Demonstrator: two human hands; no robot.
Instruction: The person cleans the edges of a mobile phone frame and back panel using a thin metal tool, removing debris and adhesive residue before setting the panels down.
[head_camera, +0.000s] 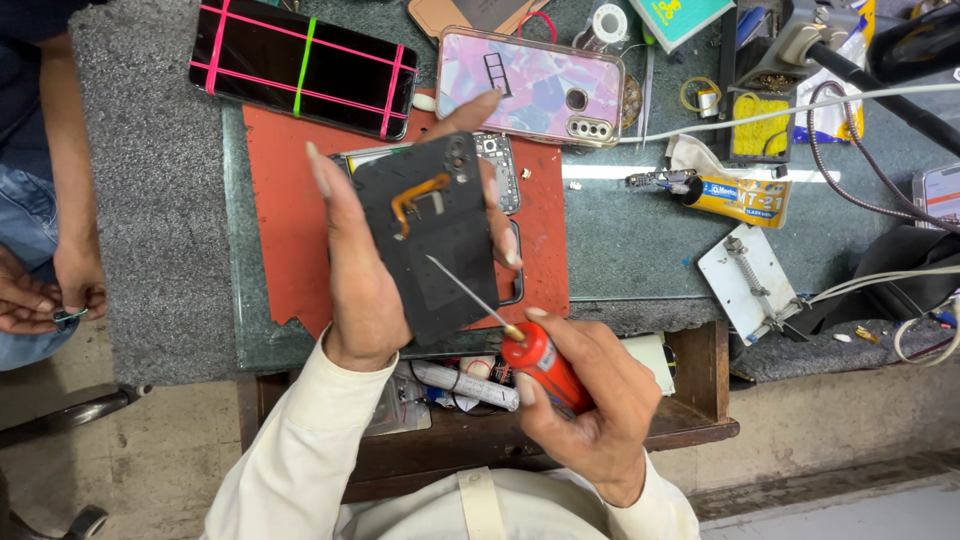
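Observation:
My left hand (365, 265) holds up a black phone back cover (432, 240), inner side facing me, with an orange flex cable (415, 197) stuck near its top. My right hand (590, 395) grips a red-handled screwdriver (540, 362); its thin metal shaft (465, 285) points up-left and the tip rests on the cover's inner face. Behind the cover lies an opened phone body (500, 165) on a red mat (285, 215).
A phone with pink and green tape (305, 65) and a pastel phone case (530, 85) lie at the back. A yellow glue tube (735, 195), a yellow sponge (760, 125), cables and a metal clamp (750, 280) sit right. Another person's hands (40, 295) are at the left. An open drawer (460, 385) holds small parts.

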